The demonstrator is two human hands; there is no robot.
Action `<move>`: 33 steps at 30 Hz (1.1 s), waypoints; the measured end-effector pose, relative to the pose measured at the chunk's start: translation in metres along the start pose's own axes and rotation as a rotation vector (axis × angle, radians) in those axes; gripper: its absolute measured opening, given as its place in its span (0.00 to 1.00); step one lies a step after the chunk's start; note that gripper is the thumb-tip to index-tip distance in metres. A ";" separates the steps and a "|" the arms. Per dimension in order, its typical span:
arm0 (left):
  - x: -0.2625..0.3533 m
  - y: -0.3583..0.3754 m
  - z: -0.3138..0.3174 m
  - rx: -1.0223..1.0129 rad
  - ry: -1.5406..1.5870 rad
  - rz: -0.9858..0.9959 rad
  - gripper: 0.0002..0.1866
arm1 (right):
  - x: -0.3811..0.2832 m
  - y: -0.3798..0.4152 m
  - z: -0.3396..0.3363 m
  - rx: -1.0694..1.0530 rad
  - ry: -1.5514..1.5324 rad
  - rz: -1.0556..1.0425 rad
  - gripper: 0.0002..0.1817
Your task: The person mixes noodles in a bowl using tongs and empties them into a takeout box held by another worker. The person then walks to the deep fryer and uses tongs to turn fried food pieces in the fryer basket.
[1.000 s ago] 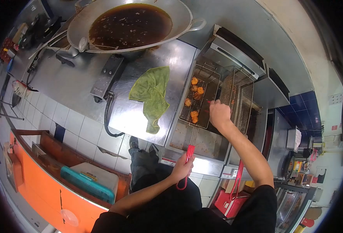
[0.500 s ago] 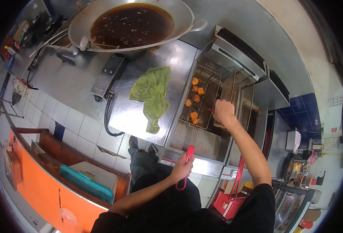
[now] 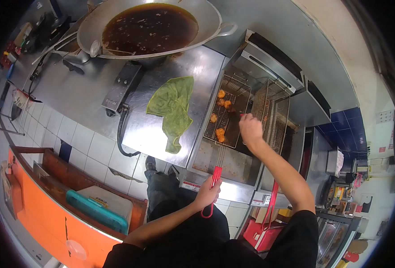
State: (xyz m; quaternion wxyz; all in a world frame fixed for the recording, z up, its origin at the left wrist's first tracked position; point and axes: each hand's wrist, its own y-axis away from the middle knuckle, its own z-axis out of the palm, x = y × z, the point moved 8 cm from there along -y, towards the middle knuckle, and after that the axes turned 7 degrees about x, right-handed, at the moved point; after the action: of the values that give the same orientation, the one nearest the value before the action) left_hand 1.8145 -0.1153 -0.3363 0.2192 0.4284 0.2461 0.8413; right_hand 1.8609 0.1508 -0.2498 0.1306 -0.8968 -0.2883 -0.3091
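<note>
My left hand (image 3: 207,195) is closed around the red handle (image 3: 216,176) of a wire fryer basket. Several browned, orange-coloured fried pieces (image 3: 220,134) lie spread in this basket (image 3: 211,129), which rests over the fryer. Above the basket's right side, my right hand (image 3: 252,129) is closed on a tool with a red part (image 3: 242,115). A dark, blurred shape extends from it over the food; its exact kind is not clear. A second wire basket (image 3: 280,120) stands just right of this hand, its red handle (image 3: 272,201) hanging toward the front.
A large wok (image 3: 213,38) of dark oil, with a ladle in it, stands on the steel counter (image 3: 157,147) at upper left. A green cloth (image 3: 173,107) lies there beside a control box (image 3: 121,89). An orange cabinet (image 3: 41,214) is behind at lower left.
My right hand has turned and shifted slightly left, bringing the tool's dark end over the fried pieces. My left hand keeps its hold on the basket handle. The view has shifted slightly.
</note>
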 end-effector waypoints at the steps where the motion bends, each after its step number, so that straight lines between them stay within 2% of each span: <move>1: 0.002 0.000 0.002 -0.003 -0.005 0.001 0.08 | -0.007 0.002 0.001 0.000 0.001 0.006 0.08; 3: 0.003 -0.001 0.002 0.022 0.015 0.005 0.09 | -0.030 0.009 -0.004 0.041 0.030 -0.105 0.08; 8: 0.000 -0.003 0.001 0.015 0.022 0.025 0.08 | -0.039 0.028 -0.021 0.009 -0.095 -0.192 0.10; 10: -0.003 -0.004 0.000 0.009 0.034 0.030 0.08 | -0.020 0.029 -0.027 -0.078 -0.119 -0.090 0.12; 11: -0.004 -0.006 -0.001 0.015 0.035 0.037 0.08 | -0.014 0.026 -0.035 -0.077 -0.121 -0.097 0.12; 13: -0.005 -0.004 0.000 0.022 0.034 0.040 0.08 | 0.005 0.019 -0.034 -0.207 -0.168 -0.032 0.13; 17: -0.003 -0.005 0.000 0.019 0.014 0.061 0.08 | 0.010 0.009 -0.016 -0.279 -0.235 0.004 0.15; 26: -0.003 -0.005 0.000 0.021 0.017 0.051 0.08 | 0.002 0.001 -0.036 -0.192 -0.201 -0.001 0.10; 33: -0.001 -0.003 0.001 0.012 0.039 0.026 0.08 | 0.009 0.002 -0.039 -0.159 -0.241 0.026 0.11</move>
State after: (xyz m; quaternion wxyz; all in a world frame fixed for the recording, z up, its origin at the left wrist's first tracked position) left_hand 1.8167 -0.1133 -0.3381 0.2007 0.4162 0.2498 0.8509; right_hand 1.8491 0.1374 -0.2142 0.0275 -0.9386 -0.2649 -0.2191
